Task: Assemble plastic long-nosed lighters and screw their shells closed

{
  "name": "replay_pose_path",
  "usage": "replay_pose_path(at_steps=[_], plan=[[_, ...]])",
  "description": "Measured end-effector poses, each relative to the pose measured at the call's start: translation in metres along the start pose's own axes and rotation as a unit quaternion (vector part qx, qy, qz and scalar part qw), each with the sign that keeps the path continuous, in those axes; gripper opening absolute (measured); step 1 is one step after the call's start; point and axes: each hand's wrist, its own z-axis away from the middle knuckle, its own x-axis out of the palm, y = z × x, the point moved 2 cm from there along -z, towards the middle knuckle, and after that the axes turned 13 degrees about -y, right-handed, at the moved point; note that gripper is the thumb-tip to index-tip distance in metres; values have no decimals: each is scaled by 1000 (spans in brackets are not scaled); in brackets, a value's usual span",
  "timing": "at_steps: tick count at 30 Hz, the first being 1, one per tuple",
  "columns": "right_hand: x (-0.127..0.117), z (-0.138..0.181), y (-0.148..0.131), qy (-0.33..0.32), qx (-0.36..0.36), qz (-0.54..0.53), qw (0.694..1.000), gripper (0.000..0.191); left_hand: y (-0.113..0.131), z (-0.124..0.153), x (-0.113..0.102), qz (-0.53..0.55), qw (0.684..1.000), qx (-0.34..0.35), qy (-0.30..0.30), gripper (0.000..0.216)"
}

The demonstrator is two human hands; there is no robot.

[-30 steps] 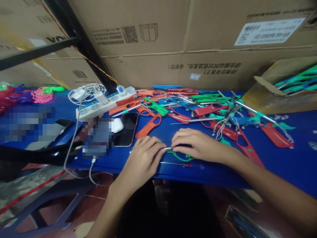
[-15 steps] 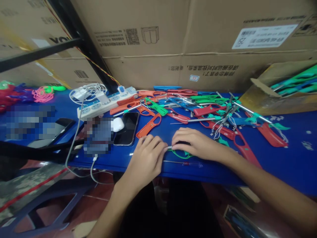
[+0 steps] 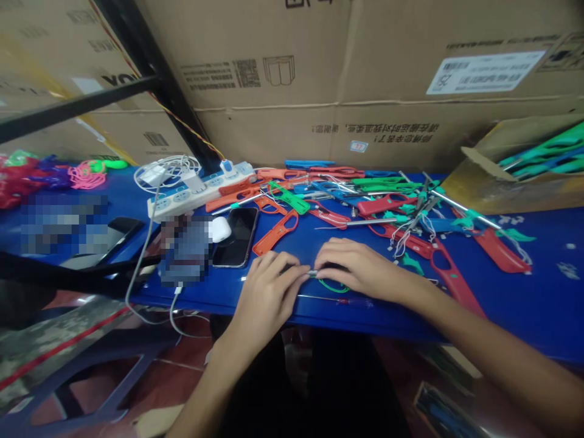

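Note:
My left hand [image 3: 270,291] and my right hand [image 3: 353,266] rest knuckles-up at the front edge of the blue table [image 3: 524,292], their fingertips meeting. Both are closed around a thin metal rod [image 3: 312,273] that shows as a short silver stub between them. A green plastic piece [image 3: 334,286] peeks out from under my right hand. What else the fingers cover is hidden. A thin red-tipped rod [image 3: 340,300] lies on the table just in front of my right wrist.
A heap of orange, red, green and blue plastic handles with metal rods [image 3: 378,204] spreads behind my hands. Left of them lie a black phone [image 3: 236,228], a white earbud case [image 3: 219,229] and a power strip [image 3: 191,194] with cables. Cardboard boxes [image 3: 365,73] wall the back.
My hands have stayed together on the rod, fingers shifting only slightly. The view has tilted a little, nothing else on the table has moved.

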Motion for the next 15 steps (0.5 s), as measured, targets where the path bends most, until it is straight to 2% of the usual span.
replay_pose_path(at_steps=[10, 15], plan=[[1, 3, -3, 4, -9, 31, 999, 21, -6, 0, 2, 51, 999, -17, -9, 18], [3, 1, -6, 14, 25, 24, 999, 19, -6, -4, 0, 58, 997, -54, -25, 14]])
